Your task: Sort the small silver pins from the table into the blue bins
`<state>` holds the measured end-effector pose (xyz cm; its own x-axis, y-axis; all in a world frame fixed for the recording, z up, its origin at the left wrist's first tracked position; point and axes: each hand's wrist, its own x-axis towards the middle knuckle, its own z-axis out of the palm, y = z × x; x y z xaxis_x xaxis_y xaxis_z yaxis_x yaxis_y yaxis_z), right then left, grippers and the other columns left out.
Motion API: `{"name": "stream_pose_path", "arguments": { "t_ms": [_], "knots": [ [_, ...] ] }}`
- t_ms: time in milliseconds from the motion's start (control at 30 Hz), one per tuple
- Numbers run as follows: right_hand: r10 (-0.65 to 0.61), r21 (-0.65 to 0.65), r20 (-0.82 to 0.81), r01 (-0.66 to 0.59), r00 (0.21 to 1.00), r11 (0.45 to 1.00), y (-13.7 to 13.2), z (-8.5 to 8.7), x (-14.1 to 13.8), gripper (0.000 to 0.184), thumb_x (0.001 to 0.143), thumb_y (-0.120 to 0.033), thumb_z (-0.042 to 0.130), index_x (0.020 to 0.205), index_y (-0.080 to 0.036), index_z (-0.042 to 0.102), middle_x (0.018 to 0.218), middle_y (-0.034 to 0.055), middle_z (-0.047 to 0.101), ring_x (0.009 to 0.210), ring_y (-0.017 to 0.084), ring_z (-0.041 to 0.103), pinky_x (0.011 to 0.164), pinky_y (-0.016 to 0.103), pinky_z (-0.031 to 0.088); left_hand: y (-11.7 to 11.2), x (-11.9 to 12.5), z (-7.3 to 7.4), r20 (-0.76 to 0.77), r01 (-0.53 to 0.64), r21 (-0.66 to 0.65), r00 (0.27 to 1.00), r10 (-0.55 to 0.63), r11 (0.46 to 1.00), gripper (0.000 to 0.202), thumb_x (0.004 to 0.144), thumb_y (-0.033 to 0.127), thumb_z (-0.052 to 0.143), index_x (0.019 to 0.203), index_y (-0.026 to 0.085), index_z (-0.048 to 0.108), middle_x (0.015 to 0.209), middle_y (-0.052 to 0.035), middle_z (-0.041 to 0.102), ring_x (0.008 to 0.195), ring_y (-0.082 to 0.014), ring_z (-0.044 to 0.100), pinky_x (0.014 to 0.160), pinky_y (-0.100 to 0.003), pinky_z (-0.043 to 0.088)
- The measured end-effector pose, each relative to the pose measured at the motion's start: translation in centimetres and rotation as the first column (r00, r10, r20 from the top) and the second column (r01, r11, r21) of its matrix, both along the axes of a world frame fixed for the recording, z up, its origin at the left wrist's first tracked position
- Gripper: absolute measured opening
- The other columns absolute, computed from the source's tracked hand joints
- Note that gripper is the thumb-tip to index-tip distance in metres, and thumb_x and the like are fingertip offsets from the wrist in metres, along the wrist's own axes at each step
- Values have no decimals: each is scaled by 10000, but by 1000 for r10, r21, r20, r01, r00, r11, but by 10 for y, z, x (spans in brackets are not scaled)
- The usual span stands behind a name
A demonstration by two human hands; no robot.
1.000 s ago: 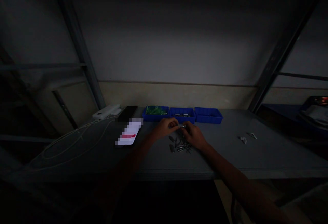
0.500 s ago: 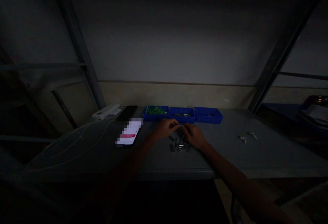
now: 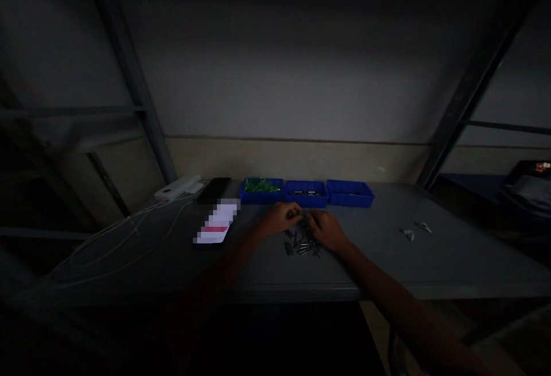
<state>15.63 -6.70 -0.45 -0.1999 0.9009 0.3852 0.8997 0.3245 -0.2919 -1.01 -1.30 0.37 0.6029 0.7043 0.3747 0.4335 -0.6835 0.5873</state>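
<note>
In front of the middle bin [image 3: 306, 194], the left hand [image 3: 279, 218] and right hand [image 3: 328, 230] meet over loose metal pieces [image 3: 302, 245] on the desk [image 3: 430, 261], their fingers' grip too dark to tell; the pieces seem stiff, light, slippery, best pinched mid-length.

three trays stand in a row at the back of the table [image 3: 430, 261], close to the wall: the left tray [image 3: 260, 197], the middle tray [image 3: 306, 201] and the right tray [image 3: 350, 199], side by side and touching. just before the middle tray lies a pile of small metal parts [image 3: 303, 245]. the left hand [image 3: 279, 218] is at the left back edge of the pile and the right hand [image 3: 327, 229] is at its right side; their fingertips meet above it. left of the hands lies a card [image 3: 217, 224]. behind the card is a phone [image 3: 214, 190], just beside the left tray. further left is a charger box [image 3: 178, 188], and its cable [image 3: 129, 232] runs forward over the left part of the table. two small pieces [image 3: 415, 230] lie well apart on the right.
</note>
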Motion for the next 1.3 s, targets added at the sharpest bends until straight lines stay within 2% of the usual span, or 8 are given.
{"name": "stream_pose_path", "arguments": {
  "t_ms": [433, 667, 800, 933, 1067, 1200, 1300],
  "knots": [
    [-18, -3, 30, 18, 999, 1000, 1, -2, 0, 336, 918, -299, 327, 782, -162, 602, 746, 69, 667, 661, 145, 586, 587, 237, 306, -3, 2, 2, -19, 7, 11, 1000, -7, 1000, 139, 775, 217, 561, 844, 122, 634, 744, -32, 682, 674, -118, 623, 606, -184, 453],
    [-42, 16, 29, 42, 999, 999, 3, -4, 1, 308, 900, -218, 317, 784, -165, 597, 752, 77, 663, 653, 155, 581, 593, 247, 320, -3, 2, 2, -7, 4, 28, 1000, -4, 1000, 151, 771, 235, 577, 848, 122, 641, 743, -35, 683, 671, -120, 617, 614, -190, 452],
    [-24, 33, -46, 26, 999, 999, 2, -3, 0, 338, 923, -295, 297, 772, -178, 576, 741, 67, 658, 664, 155, 589, 593, 245, 331, -2, -1, 4, 2, 10, 36, 1000, -10, 999, 170, 791, 256, 546, 823, 118, 641, 704, -25, 665, 635, -111, 593, 593, -189, 433],
    [17, 58, -166, -8, 986, 998, 0, -2, 1, 268, 903, -367, 359, 940, -178, 544, 718, 35, 640, 648, 150, 584, 589, 235, 355, -1, -3, 6, -17, -2, 96, 1000, 3, 995, 218, 818, 275, 499, 780, 121, 648, 699, -20, 650, 635, -112, 571, 583, -193, 405],
    [93, 71, -197, -81, 976, 994, 1, -5, 1, 261, 885, -322, 398, 1074, -167, 490, 703, 17, 626, 628, 146, 570, 595, 234, 366, -1, -3, 6, -22, 24, 102, 1000, -22, 994, 237, 831, 297, 483, 820, 129, 650, 727, -16, 654, 653, -109, 570, 606, -192, 405],
    [75, 76, -154, -64, 985, 995, 3, -6, 2, 222, 894, -339, 385, 925, -180, 537, 713, 27, 621, 645, 143, 562, 595, 233, 342, -2, -3, 7, -32, 33, 93, 999, -30, 995, 259, 849, 305, 453, 833, 132, 645, 769, -20, 662, 691, -111, 583, 643, -193, 416],
    [28, 70, -115, -20, 993, 997, 3, -5, 1, 284, 905, -358, 356, 773, -185, 538, 690, 28, 607, 637, 133, 545, 587, 229, 323, -4, -3, 9, -10, 31, 78, 999, -30, 996, 235, 843, 296, 458, 845, 139, 633, 784, -18, 665, 708, -112, 592, 647, -191, 427]
  ]
}}
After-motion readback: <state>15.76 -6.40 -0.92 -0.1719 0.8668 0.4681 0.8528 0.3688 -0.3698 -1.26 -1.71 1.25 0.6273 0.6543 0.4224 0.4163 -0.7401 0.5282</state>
